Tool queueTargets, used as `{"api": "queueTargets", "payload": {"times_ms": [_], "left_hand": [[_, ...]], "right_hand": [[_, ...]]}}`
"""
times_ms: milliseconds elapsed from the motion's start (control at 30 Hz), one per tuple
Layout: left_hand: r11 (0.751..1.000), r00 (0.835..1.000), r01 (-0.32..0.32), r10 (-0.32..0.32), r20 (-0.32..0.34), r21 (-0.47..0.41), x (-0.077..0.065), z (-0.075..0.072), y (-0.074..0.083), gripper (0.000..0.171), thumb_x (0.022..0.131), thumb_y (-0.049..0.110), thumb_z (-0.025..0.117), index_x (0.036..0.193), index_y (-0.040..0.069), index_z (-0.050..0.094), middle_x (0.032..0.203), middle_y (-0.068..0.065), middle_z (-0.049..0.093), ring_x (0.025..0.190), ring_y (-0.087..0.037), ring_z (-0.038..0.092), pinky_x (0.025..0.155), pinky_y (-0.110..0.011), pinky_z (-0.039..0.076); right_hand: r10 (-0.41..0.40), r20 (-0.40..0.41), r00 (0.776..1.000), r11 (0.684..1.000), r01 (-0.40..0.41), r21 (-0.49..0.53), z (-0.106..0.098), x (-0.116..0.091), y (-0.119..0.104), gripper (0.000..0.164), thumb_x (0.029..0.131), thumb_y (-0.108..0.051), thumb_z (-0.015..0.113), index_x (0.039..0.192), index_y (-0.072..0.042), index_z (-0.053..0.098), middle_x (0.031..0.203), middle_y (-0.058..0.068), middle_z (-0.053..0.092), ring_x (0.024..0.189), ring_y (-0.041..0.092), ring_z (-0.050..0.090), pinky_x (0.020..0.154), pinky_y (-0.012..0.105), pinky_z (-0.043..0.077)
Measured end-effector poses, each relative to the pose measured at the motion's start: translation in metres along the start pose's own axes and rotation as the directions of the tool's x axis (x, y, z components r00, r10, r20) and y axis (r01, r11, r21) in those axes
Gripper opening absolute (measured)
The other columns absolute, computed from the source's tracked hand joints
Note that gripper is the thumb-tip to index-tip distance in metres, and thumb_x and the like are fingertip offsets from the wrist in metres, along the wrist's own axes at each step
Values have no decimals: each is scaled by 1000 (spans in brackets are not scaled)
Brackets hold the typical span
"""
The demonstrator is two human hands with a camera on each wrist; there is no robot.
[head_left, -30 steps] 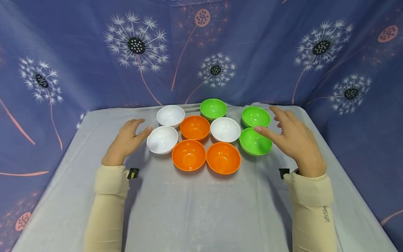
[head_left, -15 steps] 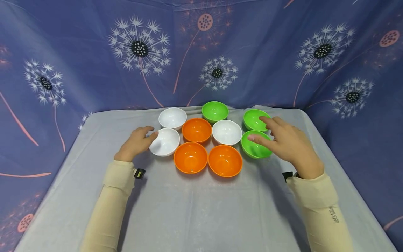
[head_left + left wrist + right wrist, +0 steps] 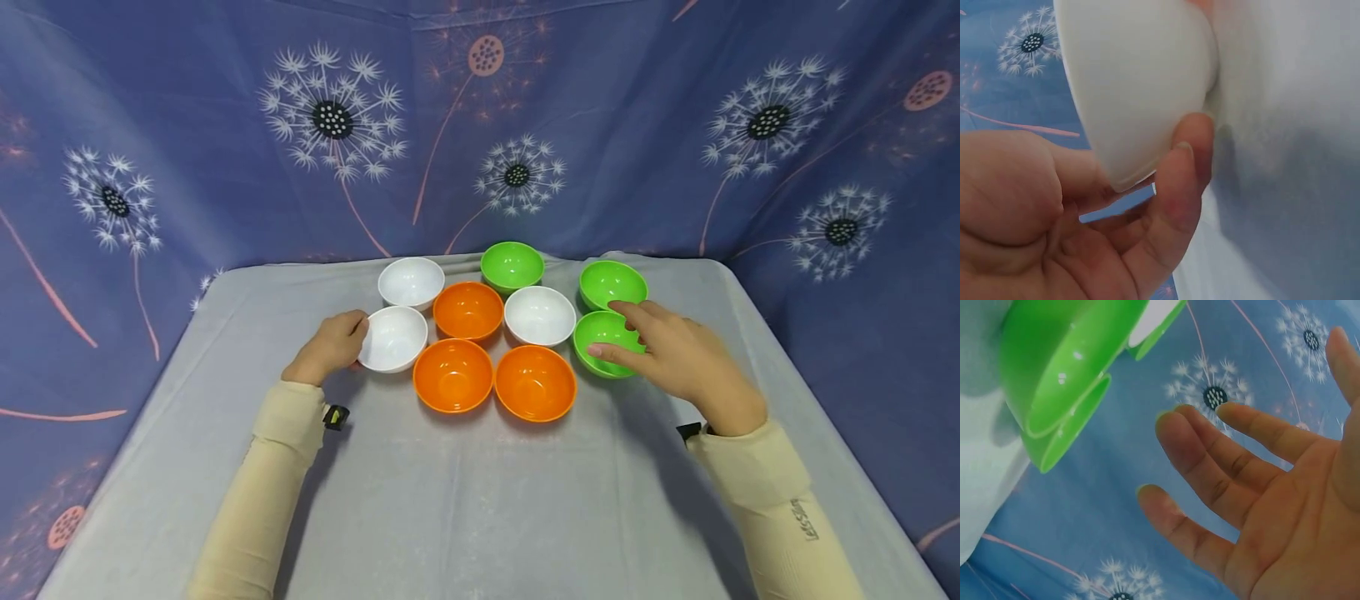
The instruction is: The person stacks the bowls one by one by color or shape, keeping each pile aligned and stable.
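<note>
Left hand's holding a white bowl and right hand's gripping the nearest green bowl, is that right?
Not quite: the right hand isn't gripping the nearest green bowl. The right wrist view shows that hand apart from it, holding nothing. The left hand is holding a white bowl, as you said.

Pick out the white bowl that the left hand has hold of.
The nearest, leftmost white bowl: the left hand grips its left side. The back white bowl and middle white bowl are untouched.
</note>
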State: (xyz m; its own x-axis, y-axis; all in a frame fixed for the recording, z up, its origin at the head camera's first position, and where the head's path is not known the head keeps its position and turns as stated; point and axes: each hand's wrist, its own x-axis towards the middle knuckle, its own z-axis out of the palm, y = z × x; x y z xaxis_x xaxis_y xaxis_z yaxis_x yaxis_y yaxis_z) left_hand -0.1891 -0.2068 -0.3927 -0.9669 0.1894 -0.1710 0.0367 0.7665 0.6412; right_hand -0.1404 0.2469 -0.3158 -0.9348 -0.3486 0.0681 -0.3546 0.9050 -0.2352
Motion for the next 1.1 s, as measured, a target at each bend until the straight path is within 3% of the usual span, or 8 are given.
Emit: {"api": "queueTargets", "payload": {"times_ms": [267,600,900,1000,1100], "left_hand": [[999,1000,-24,24,-11,-30,-2,1,0,26,104,9,35,113,-7,53,100,-27,59,57,-20,62,53,-34,54],[1000,998,-28,27,-58,-4,-14,-14,10,29,105,10,32,120,-8,50,105,-29,58,61,-21,62,56,-34,54],[986,979,-162,165,-121,33,-29,-14,52,25,105,13,35,110,-2,55,90,-18,62,59,-21,59,54,-35,50],[974,966,-220,225,-131,46,-36,-11,68,24,105,13,36,104,1,56,78,-13,61,56,-20,57,52,-34,47],[958,949,-277,284,-137,70,-42,-6,83,23,105,13,36,98,3,56,65,-8,57,51,-18,53,48,-32,44]], "right_hand": [[-54,-12,998,999,54,8,13,1,-2,73,82,-72,52,132,-19,54,105,4,59,87,22,57,68,48,50],[-109,-8,994,994,109,4,19,1,-5,71,83,-71,53,131,-19,52,98,2,59,81,19,57,63,43,49],[-132,44,990,989,129,67,19,5,-26,80,83,-73,50,139,-16,46,97,-1,58,77,14,53,61,33,47],[-178,40,983,975,171,144,20,7,-36,76,84,-70,52,139,-17,46,92,-6,57,75,10,53,61,30,47],[-233,32,972,936,215,280,23,8,-47,66,88,-63,54,138,-21,45,88,-11,58,73,6,54,62,30,49]]}}
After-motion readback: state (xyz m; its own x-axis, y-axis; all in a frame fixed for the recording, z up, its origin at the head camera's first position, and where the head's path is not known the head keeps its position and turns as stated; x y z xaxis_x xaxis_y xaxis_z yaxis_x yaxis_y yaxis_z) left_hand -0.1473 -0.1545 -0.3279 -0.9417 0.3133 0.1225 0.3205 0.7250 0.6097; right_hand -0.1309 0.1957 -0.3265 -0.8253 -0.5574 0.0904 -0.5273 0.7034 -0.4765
